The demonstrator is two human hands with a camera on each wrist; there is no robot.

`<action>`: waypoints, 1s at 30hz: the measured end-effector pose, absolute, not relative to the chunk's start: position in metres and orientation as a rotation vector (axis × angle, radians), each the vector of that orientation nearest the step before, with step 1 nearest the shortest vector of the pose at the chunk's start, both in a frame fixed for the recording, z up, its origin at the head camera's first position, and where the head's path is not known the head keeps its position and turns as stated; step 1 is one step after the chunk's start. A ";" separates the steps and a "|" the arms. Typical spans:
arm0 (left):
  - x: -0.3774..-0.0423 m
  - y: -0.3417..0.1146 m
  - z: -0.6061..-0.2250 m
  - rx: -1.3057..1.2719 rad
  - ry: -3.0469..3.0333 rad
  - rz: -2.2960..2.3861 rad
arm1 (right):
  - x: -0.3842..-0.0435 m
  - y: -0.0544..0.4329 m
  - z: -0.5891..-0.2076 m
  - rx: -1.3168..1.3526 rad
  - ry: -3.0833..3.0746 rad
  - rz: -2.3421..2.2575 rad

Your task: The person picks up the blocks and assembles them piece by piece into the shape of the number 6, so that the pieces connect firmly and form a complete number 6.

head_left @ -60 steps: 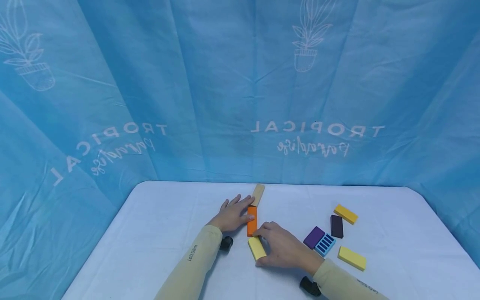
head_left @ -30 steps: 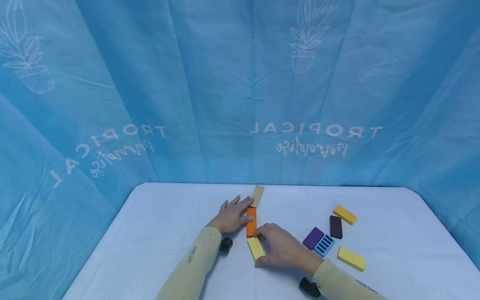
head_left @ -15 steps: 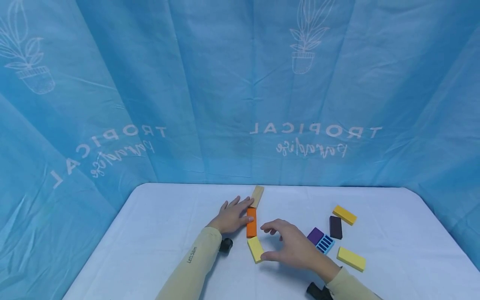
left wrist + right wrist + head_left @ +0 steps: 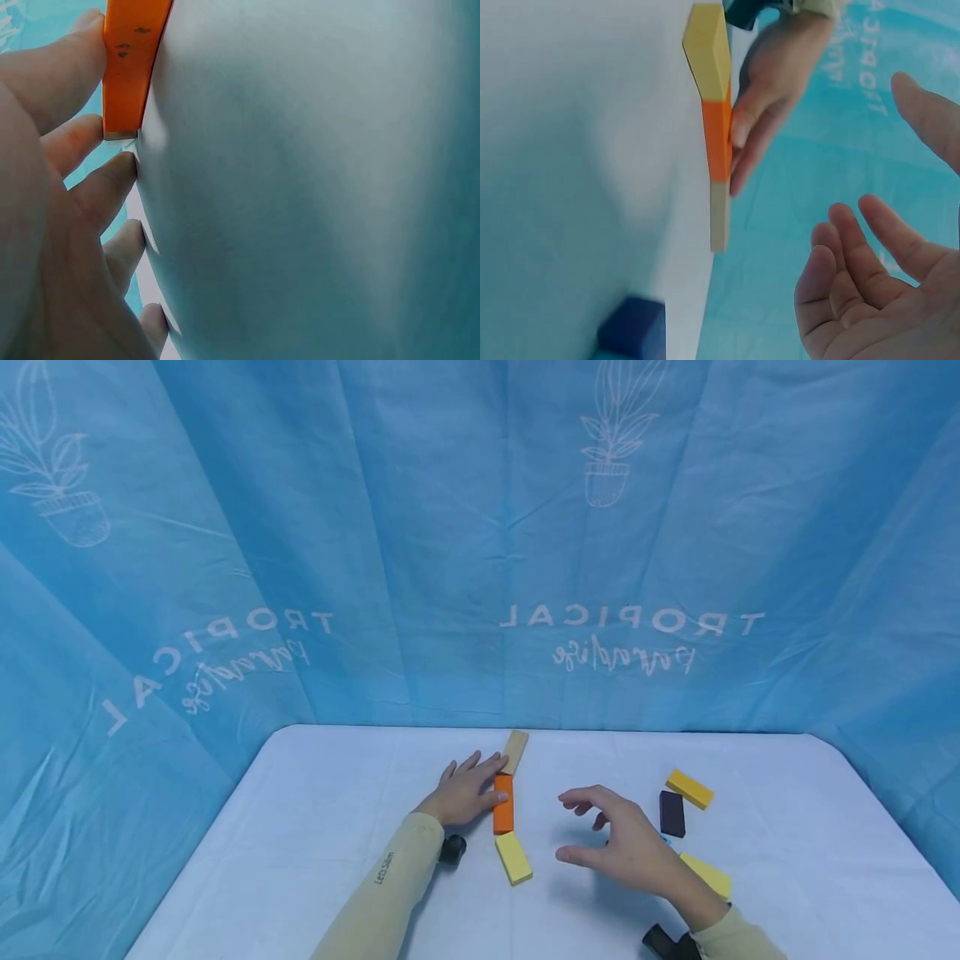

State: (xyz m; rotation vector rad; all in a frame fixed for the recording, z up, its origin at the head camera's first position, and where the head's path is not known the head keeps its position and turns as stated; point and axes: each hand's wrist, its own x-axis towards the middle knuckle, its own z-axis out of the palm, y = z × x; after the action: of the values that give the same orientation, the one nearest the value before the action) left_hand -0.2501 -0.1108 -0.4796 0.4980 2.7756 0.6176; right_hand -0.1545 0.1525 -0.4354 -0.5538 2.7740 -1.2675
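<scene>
Three blocks lie end to end in a bent row: a natural wood block (image 4: 516, 748) at the far end, an orange block (image 4: 504, 817) in the middle, a pale yellow block (image 4: 513, 858) nearest me. My left hand (image 4: 459, 797) lies along the row's left side, fingers spread and fairly straight, thumb on the orange block. In the left wrist view, the thumb and index finger are at the edge of the orange block (image 4: 136, 67). My right hand (image 4: 626, 843) hovers right of the row, holding nothing, its thumb and fingers apart; the right wrist view shows its palm (image 4: 900, 315) bare.
Right of my right hand lie an amber block (image 4: 690, 788), a dark brown block (image 4: 672, 814) and another pale yellow block (image 4: 708, 878), partly covered. A purple block (image 4: 634, 328) shows in the right wrist view. A blue curtain (image 4: 450, 568) hangs behind the white table (image 4: 330, 802).
My right hand has let go of the pale yellow block and moved right, now covering the purple block and most of the light blue slotted piece. My left hand stays put.
</scene>
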 end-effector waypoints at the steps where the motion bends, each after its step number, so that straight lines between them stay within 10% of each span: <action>1: -0.250 -0.111 -0.480 0.502 2.775 0.616 | -0.155 0.156 -0.435 -0.552 2.787 -1.279; 30: -0.250 -0.112 -0.480 0.504 2.770 0.647 | -0.162 0.222 -0.456 -0.269 2.832 -1.161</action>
State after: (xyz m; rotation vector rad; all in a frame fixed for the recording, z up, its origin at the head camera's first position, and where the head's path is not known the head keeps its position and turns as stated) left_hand -0.2501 -0.1123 -0.4802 0.5037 2.7704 0.6470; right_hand -0.1621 0.2224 -0.4565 -0.2692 2.8316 -1.1611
